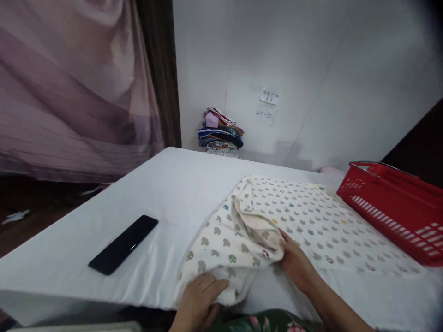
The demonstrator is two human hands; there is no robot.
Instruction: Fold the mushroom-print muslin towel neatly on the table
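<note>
A cream garment (297, 216) printed with small grey and coloured mouse-head shapes lies spread on the white-covered table (166, 184). Its left part is bunched and partly folded over. My left hand (199, 297) grips the garment's near edge at the table's front. A little to the right, my right hand (294, 263) pinches a folded cream flap of the same garment, fingers closed on the cloth.
A black phone (123, 244) lies on the table's left side. A red plastic basket (398, 210) stands at the right edge. A stack of folded clothes (221, 133) sits at the far end against the white wall. A pink curtain (76, 87) hangs at left.
</note>
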